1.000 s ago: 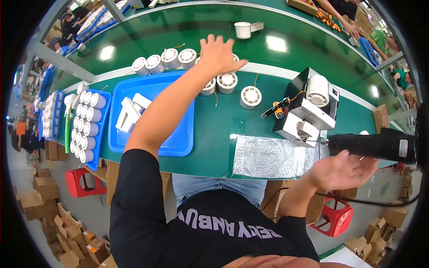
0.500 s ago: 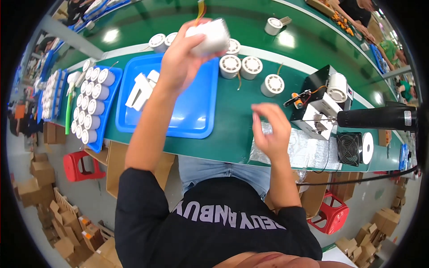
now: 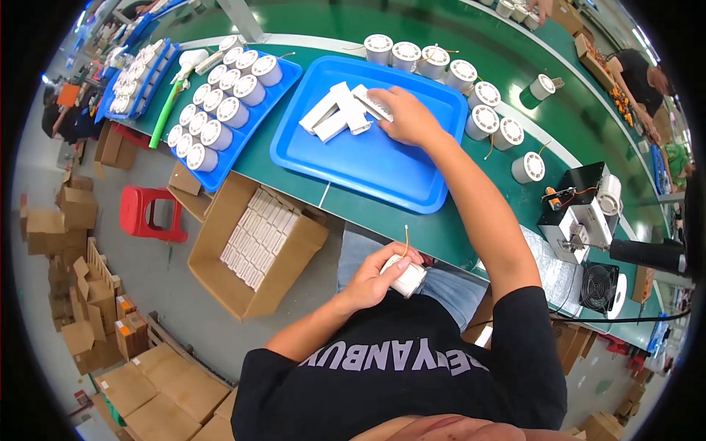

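Your left hand [image 3: 370,281] has its fingers around a white cylinder [image 3: 405,278], its thin wire [image 3: 407,241] standing up beyond them. Your right hand [image 3: 409,117] has its fingers on a white strip [image 3: 372,103]; whether they grip it, I cannot tell. Below those fingers is a blue tray [image 3: 351,170], more white pieces [image 3: 351,109] just left.

The left hand [image 3: 384,275] is curled low while the right hand [image 3: 403,116] reaches forward.
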The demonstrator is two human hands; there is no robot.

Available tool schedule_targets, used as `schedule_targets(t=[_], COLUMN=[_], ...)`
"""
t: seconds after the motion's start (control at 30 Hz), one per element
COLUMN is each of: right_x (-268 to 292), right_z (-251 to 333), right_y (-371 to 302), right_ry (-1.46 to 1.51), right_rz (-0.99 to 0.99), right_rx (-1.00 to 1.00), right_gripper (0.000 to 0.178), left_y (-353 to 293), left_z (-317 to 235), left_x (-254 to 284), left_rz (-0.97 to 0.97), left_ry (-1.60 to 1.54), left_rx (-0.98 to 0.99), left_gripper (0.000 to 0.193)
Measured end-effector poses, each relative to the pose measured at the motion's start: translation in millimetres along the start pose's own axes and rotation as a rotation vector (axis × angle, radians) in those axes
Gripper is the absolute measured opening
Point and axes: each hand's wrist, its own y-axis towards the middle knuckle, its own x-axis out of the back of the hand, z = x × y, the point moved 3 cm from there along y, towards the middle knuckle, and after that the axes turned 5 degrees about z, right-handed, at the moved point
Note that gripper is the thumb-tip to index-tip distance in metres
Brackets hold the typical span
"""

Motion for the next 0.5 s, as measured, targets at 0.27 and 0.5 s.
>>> schedule_targets(t=[0.27, 0.5], right_x=[58.5, 39.4], right_z=[-12.6, -23.9], right_y=[-133.3, -258.9], right_ry=[0.764, 1.363], right_rz=[-0.335, -0.601], right_rx=[-0.126, -0.215], right_gripper=[0.024, 0.025], left_y=[29.2, 71.2], left_z=[-70.9, -78.5], left_x=[8.6, -35.9], left_rz=[0.019, 0.576], left_ry=[0.588, 0.551], left_rx=[-0.27, 0.042], left_gripper=[0.013, 0.017])
